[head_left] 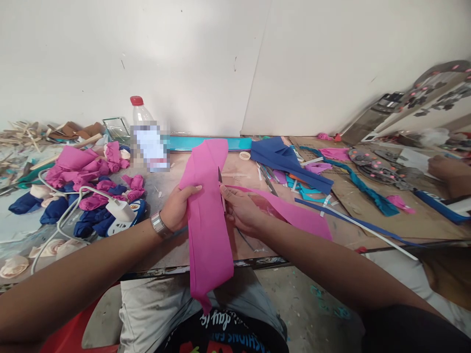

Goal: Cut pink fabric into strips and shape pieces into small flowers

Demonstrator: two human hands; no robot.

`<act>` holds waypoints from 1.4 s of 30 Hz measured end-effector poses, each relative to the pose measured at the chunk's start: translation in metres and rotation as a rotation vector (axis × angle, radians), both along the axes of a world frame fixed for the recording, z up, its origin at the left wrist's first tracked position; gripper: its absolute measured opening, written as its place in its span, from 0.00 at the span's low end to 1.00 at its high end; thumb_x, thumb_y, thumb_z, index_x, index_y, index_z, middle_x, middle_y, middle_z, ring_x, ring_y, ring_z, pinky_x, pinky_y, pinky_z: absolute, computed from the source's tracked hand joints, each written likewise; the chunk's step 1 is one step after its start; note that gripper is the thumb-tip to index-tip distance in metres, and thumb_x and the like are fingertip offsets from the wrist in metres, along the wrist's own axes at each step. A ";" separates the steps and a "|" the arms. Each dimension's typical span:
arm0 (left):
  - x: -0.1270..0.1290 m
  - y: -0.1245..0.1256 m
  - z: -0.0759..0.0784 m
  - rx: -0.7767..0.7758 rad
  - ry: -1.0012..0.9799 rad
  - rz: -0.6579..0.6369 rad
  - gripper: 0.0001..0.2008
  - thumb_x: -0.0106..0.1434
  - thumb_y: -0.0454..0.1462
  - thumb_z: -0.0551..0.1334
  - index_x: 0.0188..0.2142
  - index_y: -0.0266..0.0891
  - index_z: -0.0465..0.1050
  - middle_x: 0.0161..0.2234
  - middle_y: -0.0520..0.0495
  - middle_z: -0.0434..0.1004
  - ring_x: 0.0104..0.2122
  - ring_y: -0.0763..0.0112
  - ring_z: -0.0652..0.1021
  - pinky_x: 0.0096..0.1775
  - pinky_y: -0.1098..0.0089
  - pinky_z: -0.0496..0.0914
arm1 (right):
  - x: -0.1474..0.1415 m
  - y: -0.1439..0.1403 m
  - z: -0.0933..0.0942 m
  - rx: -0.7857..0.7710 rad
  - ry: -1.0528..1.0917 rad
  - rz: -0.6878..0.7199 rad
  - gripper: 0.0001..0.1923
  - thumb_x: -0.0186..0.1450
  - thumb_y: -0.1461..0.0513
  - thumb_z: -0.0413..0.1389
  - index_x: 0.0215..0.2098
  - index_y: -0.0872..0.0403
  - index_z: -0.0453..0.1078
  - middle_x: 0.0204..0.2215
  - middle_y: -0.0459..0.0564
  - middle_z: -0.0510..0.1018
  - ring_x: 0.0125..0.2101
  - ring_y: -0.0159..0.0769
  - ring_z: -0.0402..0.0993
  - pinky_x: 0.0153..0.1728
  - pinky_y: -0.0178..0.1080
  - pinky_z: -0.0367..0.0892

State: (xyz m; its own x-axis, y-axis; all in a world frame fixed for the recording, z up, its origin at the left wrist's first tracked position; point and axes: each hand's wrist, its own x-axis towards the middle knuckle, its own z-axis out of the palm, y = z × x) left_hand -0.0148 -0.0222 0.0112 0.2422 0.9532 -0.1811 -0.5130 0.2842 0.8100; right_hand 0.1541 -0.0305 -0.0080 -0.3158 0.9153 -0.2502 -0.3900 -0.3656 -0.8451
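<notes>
Closest to the lens, two bare forearms reach out over a grey-clad lap toward the edge of the worktop (368, 215). Between the hands hangs a long pink cloth strip (208, 215), its upper end lying on the board beyond the hands and its lower tip dangling down over the lap. With its grip closed on the strip's left edge, the left hand (180, 206), a metal watch on its wrist, has the thumb laid on top of the fabric. Just to the right of it, touching the same strip, the right hand (241, 208) holds its grip clamped on a small blade (220, 177) that stands upright against the cloth's right edge. Another pink piece (294, 213) spreads out to the right from under the right hand. Left of the left hand lie a white power strip (123, 213) and a heap of pink and blue fabric rolls (88, 181). Beyond both hands stands a plastic bottle (142, 117) with a red cap; blue cloth (283, 159) lies farther right. Another person's hand (447, 169) rests at the far right edge.
</notes>
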 end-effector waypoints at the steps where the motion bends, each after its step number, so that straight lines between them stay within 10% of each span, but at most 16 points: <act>1: 0.000 0.000 0.000 0.002 0.000 -0.003 0.18 0.49 0.36 0.71 0.41 0.34 0.78 0.35 0.42 0.84 0.32 0.60 0.82 0.39 0.62 0.76 | 0.000 0.000 0.000 0.003 -0.001 0.004 0.22 0.57 0.46 0.67 0.32 0.54 0.68 0.21 0.39 0.72 0.18 0.24 0.61 0.15 0.30 0.45; 42: -0.004 0.003 0.002 0.015 -0.053 -0.028 0.17 0.52 0.37 0.69 0.41 0.33 0.76 0.33 0.44 0.83 0.30 0.61 0.81 0.37 0.61 0.76 | -0.002 0.004 0.000 0.082 -0.051 -0.049 0.24 0.53 0.45 0.69 0.29 0.55 0.70 0.18 0.39 0.71 0.17 0.24 0.63 0.16 0.29 0.54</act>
